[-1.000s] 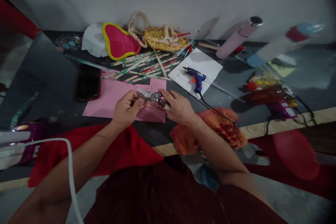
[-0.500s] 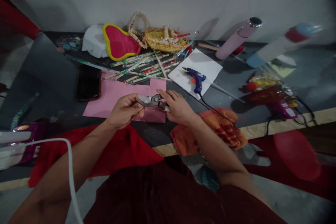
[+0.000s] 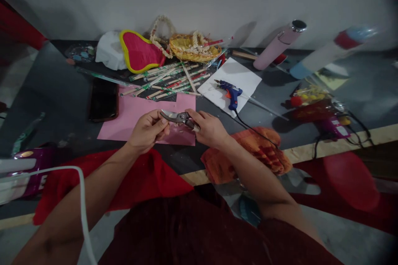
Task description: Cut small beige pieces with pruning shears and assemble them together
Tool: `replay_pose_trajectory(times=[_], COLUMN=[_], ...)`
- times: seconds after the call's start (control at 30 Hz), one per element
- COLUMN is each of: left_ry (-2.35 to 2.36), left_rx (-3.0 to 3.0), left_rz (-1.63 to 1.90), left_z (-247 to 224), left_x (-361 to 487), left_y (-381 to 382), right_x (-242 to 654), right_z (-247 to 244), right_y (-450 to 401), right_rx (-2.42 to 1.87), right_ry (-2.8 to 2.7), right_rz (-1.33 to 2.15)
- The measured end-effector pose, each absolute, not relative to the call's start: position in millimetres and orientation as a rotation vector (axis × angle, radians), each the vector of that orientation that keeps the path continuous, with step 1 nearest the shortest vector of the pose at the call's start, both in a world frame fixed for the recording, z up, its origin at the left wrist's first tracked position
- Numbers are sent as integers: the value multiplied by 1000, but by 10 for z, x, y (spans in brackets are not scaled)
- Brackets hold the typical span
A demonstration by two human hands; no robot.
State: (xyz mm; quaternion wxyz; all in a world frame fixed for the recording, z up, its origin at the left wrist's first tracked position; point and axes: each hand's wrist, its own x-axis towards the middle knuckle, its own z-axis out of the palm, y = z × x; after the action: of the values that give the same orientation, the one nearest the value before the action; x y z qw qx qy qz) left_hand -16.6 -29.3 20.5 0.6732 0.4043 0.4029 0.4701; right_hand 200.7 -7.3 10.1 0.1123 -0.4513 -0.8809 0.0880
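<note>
My right hand [image 3: 213, 129] is wrapped around the handles of pruning shears [image 3: 183, 117], whose curved metal blades point left. At the blade tips, my left hand [image 3: 143, 133] is closed in a pinch. Whatever lies between its fingers is too small and covered to make out. Below both hands lies a sheet of pink paper [image 3: 132, 112] with small pale scraps on it. Just beyond, several wrapped chopsticks [image 3: 169, 89] are strewn in a loose pile.
A blue glue gun [image 3: 231, 93] rests on a white board [image 3: 248, 76] at right, its cord crossing an orange towel [image 3: 261, 149]. A phone [image 3: 104, 99] lies left. Behind are a yellow basket [image 3: 183, 45], a red-and-yellow heart-shaped piece [image 3: 141, 51] and a pink flask [image 3: 280, 45].
The shears have tilted slightly in my right hand and their blades show at a different angle. My left hand stays pinched beside the blade tips. The view has shifted a little.
</note>
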Motion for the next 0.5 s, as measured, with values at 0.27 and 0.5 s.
replay_pose_trajectory(times=[0.27, 0.5], left_ry=[1091, 822], left_rx=[1219, 939], left_rz=[1176, 866], left_z=[113, 238], left_x=[-181, -229], left_y=[-292, -297], right_x=[1997, 2086], right_z=[102, 91], right_y=[-22, 36], right_rx=[-1363, -1183], right_ry=[-2573, -2670], right_rz=[259, 346])
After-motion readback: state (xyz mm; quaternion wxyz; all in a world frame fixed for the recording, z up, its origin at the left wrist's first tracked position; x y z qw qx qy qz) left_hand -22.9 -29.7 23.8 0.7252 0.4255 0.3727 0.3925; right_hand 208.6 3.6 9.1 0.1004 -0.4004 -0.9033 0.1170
